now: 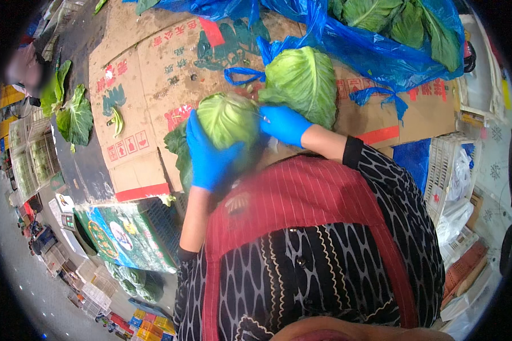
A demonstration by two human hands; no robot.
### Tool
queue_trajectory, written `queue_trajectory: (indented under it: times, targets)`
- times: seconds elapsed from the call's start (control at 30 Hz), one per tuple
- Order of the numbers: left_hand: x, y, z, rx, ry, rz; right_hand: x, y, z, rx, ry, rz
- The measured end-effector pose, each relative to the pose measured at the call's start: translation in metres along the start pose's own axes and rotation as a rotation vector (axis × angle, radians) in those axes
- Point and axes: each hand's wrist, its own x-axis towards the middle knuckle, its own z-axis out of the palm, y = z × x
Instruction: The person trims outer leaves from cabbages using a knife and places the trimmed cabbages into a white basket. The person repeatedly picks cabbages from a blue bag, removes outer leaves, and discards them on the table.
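A trimmed pale green cabbage head point(226, 117) rests in my left hand point(211, 160), gloved in blue, with the fingers spread around its left and lower side. My right hand point(283, 125), in a matching blue glove, is curled close to the cabbage's right side. A thin metal tool point(264, 119) glints at its fingers; most of it is hidden or blurred. Just beyond my right hand stands a larger cabbage point(305, 83) with outer leaves on. A dark loose leaf point(177, 147) lies partly behind my left hand.
Flattened cardboard point(153, 102) covers the work surface. A blue plastic bag point(379, 49) holds leafy cabbages point(371, 15) at far right. Loose leaves point(75, 115) and a small leaf scrap point(117, 121) lie at left. Plastic crates point(441, 170) stand right; a printed green box point(124, 236) sits lower left.
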Motion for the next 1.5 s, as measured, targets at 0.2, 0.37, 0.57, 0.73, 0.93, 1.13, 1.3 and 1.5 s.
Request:
queue_trajectory:
  times: [0.2,0.37,0.57,0.73,0.93,1.13,1.3,1.5]
  targets:
    - [0.009,-0.028,0.008,-0.010,0.018,0.103,0.032,0.007,0.013,-0.137,0.045,0.119]
    - [-0.014,-0.013,0.015,0.236,0.108,0.281,0.073,0.033,0.013,-0.297,-0.167,0.159]
    - [-0.002,-0.044,-0.012,-0.394,-0.002,0.069,0.041,0.022,0.003,-0.009,-0.184,0.242]
    - [0.000,-0.078,-0.027,-1.001,-0.150,-0.096,0.043,0.015,-0.005,-0.149,-0.211,0.289]
    - [-0.027,-0.059,-0.028,-1.516,-0.099,-0.229,-0.003,-0.025,-0.026,0.378,-0.055,0.097]
    - [-0.001,0.005,-0.033,-1.389,-0.002,-0.088,-0.008,-0.116,-0.069,0.689,-0.087,-0.050]
    - [0.019,0.005,-0.040,-0.966,-0.007,-0.092,0.031,-0.082,-0.047,1.025,0.111,-0.205]
    - [0.032,0.048,-0.088,-0.566,-0.115,-0.093,0.020,-0.068,-0.049,1.475,-0.045,-0.048]
